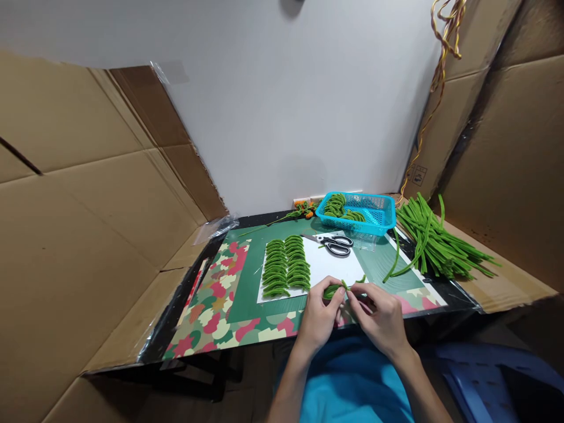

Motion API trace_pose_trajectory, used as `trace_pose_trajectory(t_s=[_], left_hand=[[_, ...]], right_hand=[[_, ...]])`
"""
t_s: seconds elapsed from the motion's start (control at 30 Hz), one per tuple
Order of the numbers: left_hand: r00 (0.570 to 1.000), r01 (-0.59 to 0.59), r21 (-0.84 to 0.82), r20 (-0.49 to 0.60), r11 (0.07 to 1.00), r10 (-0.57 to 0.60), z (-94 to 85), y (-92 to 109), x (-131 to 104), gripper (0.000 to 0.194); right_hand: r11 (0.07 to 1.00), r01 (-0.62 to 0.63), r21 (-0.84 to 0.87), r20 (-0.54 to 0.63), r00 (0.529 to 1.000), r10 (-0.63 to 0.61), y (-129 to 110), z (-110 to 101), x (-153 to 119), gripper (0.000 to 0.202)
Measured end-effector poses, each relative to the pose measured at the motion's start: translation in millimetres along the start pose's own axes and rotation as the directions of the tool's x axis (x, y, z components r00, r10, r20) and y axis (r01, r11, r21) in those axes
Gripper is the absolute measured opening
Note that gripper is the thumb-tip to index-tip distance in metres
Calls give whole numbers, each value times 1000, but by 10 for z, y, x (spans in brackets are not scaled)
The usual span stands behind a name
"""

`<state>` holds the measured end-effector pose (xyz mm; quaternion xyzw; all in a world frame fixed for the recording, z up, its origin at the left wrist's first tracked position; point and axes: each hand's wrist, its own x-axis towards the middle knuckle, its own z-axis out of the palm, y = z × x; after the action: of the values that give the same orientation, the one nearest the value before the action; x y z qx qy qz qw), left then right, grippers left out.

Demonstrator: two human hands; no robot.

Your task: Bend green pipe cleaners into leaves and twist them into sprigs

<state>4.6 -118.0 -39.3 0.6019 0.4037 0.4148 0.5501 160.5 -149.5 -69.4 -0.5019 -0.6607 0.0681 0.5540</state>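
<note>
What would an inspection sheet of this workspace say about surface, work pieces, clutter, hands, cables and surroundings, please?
Surface: green mat with patterned border.
Work pieces: two columns of curved green pieces on white paper; more in the blue basket; loose green stems right of it.
Clutter: scissors at the paper's far edge; orange flowers beside the basket; clear plastic at far left.
Hands: left hand and right hand close together, pinching green strips.
Cables: twisted yellowish wires hanging at right.
Surroundings: cardboard walls both sides, white panel behind.
</note>
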Motion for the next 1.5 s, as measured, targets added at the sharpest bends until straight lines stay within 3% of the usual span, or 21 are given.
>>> trace_pose_trajectory(t_s=[0.27,0.73,0.83,0.97,1.3,1.5], left_hand=[[1000,8,19,18,1000,-9,12,-11,-8,31],[1000,-7,82,-22,997,9,22,-15,-22,29],[1000,10,2,15,1000,-10,-7,7,-3,31],[998,-32,48,64,998,29,-34,61,9,29],[990,-87,144,123,986,70,-66,61,0,25],[981,-55,109,192,993,34,-75,72,-20,24]], right_hand=[[998,64,-28,42,997,-63,1,-10,-3,12],[999,22,45,74,997,-25,-19,-43,14,16],[991,-33,129,61,998,25,-30,-61,26,12],[967,-55,250,41,998,47,-45,-80,45,15],[965,60,254,43,996,-73,2,-112,62,27],[948,-2,319,104,994,-33,24,-141,61,28]])
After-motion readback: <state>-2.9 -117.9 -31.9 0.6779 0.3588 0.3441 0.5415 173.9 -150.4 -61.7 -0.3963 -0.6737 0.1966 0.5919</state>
